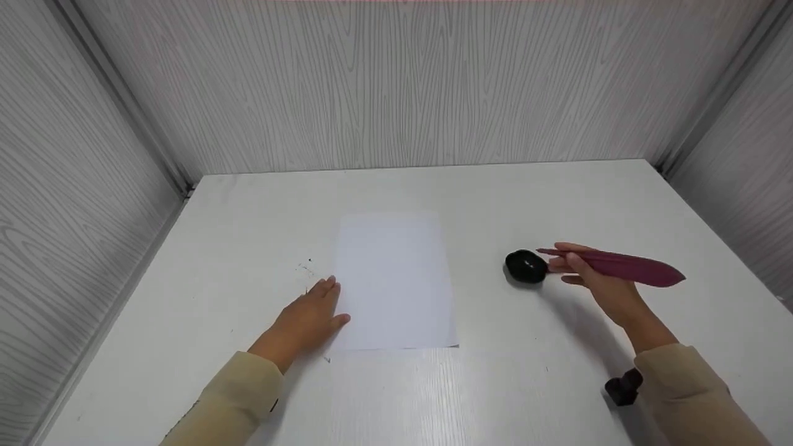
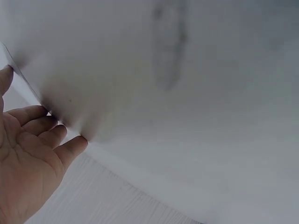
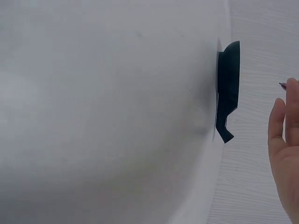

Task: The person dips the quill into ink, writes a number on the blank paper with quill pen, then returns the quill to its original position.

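A blank white sheet of paper lies flat near the middle of the white table. My left hand rests on its left edge, fingers stretched out and thumb over the sheet. To the right, my right hand pinches a maroon feather-shaped pen between thumb and fingers. Its thin tip points left, above a small black dish. In the right wrist view the dark dish shows side-on with a bent handle, the hand apart from it. Only the pen's tip appears there.
The white table has a few dark specks left of the paper. Grey wood-grain panels stand behind and at both sides. A small black device sits at the right sleeve.
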`<state>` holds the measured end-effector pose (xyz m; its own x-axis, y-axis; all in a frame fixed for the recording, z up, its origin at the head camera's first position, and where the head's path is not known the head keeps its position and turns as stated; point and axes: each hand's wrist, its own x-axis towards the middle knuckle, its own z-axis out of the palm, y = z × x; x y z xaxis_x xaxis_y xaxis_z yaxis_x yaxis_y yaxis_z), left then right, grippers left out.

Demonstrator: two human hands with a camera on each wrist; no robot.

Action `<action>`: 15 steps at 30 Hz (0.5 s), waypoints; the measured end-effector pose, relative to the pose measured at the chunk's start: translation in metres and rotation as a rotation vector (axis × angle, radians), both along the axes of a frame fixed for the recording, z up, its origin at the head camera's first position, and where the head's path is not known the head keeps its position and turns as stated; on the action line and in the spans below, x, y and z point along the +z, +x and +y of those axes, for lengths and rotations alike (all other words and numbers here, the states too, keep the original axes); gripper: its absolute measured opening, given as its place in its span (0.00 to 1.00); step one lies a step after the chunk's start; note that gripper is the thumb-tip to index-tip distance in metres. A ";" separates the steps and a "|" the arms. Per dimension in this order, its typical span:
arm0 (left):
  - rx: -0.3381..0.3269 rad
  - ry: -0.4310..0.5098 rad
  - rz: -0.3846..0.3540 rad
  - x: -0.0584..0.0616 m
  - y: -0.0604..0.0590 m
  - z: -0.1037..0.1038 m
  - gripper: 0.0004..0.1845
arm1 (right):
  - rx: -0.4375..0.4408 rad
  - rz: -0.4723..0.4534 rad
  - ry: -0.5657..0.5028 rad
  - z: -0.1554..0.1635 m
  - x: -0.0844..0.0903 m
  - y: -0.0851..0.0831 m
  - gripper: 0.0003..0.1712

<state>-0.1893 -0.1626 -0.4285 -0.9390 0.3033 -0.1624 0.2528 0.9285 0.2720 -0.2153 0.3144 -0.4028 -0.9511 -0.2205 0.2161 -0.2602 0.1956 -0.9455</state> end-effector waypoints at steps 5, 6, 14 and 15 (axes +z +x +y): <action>-0.002 0.001 0.011 0.001 0.001 0.005 0.38 | -0.075 -0.025 0.023 -0.002 -0.002 -0.003 0.23; -0.001 -0.001 0.011 0.001 0.001 0.006 0.38 | -0.093 -0.028 0.029 -0.004 -0.001 -0.003 0.23; 0.019 -0.032 0.015 0.002 0.001 0.019 0.38 | -0.216 -0.107 0.004 -0.011 -0.001 -0.006 0.28; 0.020 -0.032 0.016 0.002 0.001 0.020 0.38 | -0.232 -0.125 0.006 -0.012 -0.001 -0.006 0.28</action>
<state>-0.1885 -0.1422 -0.4264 -0.9473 0.2792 -0.1571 0.2381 0.9417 0.2379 -0.2211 0.3024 -0.4038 -0.9956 0.0057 0.0930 -0.0889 0.2422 -0.9661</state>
